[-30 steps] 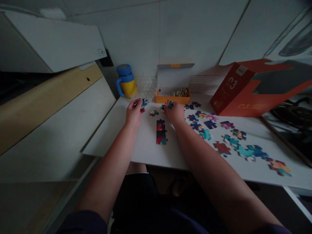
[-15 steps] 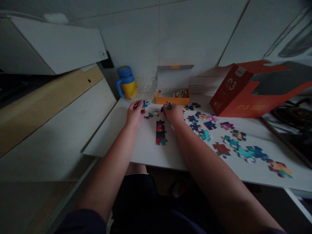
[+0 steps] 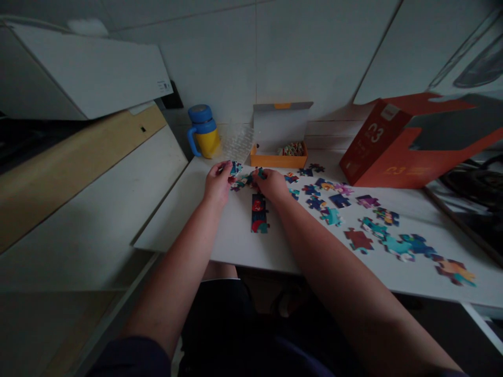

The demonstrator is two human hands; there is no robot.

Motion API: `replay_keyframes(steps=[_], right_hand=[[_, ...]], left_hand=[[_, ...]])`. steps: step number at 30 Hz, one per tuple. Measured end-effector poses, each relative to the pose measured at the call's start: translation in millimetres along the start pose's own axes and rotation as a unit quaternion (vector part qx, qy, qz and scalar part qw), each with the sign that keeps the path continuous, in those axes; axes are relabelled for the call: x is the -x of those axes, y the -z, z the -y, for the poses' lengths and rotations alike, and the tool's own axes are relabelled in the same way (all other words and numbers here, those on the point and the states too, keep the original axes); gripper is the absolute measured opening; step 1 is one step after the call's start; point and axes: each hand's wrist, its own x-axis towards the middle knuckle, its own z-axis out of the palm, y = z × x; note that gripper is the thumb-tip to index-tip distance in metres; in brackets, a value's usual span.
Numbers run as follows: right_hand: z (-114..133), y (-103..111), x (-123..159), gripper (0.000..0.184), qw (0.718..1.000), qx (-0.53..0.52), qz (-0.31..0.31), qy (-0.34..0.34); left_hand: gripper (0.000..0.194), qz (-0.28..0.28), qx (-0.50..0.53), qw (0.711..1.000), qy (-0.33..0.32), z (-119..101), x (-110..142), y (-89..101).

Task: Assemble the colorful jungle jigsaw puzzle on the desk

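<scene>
My left hand [image 3: 217, 180] is closed around a small stack of puzzle pieces [image 3: 236, 167], held just above the white table. My right hand [image 3: 272, 183] pinches a dark teal puzzle piece [image 3: 260, 173], its lower part hidden by the fingers. Between the hands, loose puzzle pieces [image 3: 240, 183] lie on the table. Nearer to me is a joined upright strip of puzzle pieces [image 3: 259, 214] with red and dark blue printing. Many more puzzle pieces [image 3: 330, 215] lie scattered to the right of my right hand, some close to its wrist.
Behind the hands stands an open orange box [image 3: 278, 159] with a patterned bundle inside. A blue and yellow mug [image 3: 207, 139] and a clear plastic sheet [image 3: 238, 141] are to its left. A large red-orange box [image 3: 387, 152] stands right; white panels [image 3: 90, 78] lean at left.
My right hand has shifted left with a puzzle piece, uncovering pieces beside its wrist. More loose pieces now lie between the hands. My left hand stays almost still.
</scene>
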Motion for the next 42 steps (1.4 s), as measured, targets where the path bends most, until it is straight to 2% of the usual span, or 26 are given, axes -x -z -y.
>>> replay_keyframes(steps=[14, 17, 20, 23, 26, 37, 42], right_hand=[[-11.8, 19.2, -8.0, 0.054, 0.995, 0.048, -0.038, -0.074], [-9.7, 19.5, -7.0, 0.056, 0.997, 0.044, -0.037, -0.047], [-0.4, 13.8, -1.6, 0.058, 0.999, 0.028, -0.026, 0.012], [11.1, 4.6, 5.9, 0.05, 0.998, 0.019, 0.0, 0.065], [17.2, -1.4, 10.5, 0.045, 0.996, 0.019, 0.022, 0.085], [6.8, 7.9, 5.4, 0.053, 0.999, 0.024, -0.026, -0.021], [7.7, 4.2, 4.0, 0.055, 0.999, 0.005, -0.028, -0.038]], left_hand=[[0.03, -0.002, -0.01, 1.0, 0.004, -1.2, 1.4, -0.8], [0.031, -0.003, -0.012, 1.0, 0.008, -1.8, 2.1, -1.5], [0.032, 0.0, -0.012, 1.0, 0.007, -2.6, 2.8, -1.9], [0.034, 0.003, -0.014, 1.0, 0.006, -3.7, 3.5, -1.7], [0.032, 0.002, -0.008, 1.0, 0.003, -4.7, 4.1, -1.4], [0.03, -0.008, -0.011, 1.0, 0.007, -2.9, 2.7, -1.0], [0.033, -0.007, -0.016, 1.0, 0.006, -3.5, 2.9, -0.8]])
